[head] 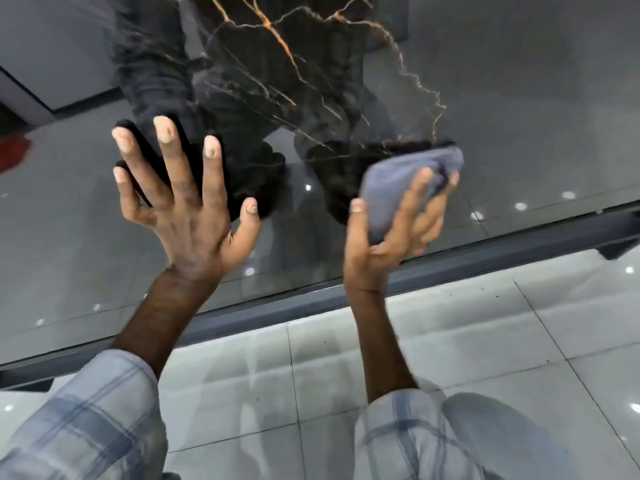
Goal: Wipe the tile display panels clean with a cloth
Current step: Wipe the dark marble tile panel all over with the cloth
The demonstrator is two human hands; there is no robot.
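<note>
A glossy black tile panel (502, 98) with gold veins fills the upper part of the head view and mirrors the room. My left hand (183, 202) presses flat on it with fingers spread wide. To its right, my right hand (391, 233) grips a bunched grey-blue cloth (408, 178) and holds it against the panel's lower area. The cloth looks blurred.
A dark grey metal frame (485, 261) runs along the panel's bottom edge, slanting up to the right. Below it lies a pale tiled floor (519, 341). My knee in light trousers (502, 434) shows at the lower right. A red patch (14, 152) reflects at the far left.
</note>
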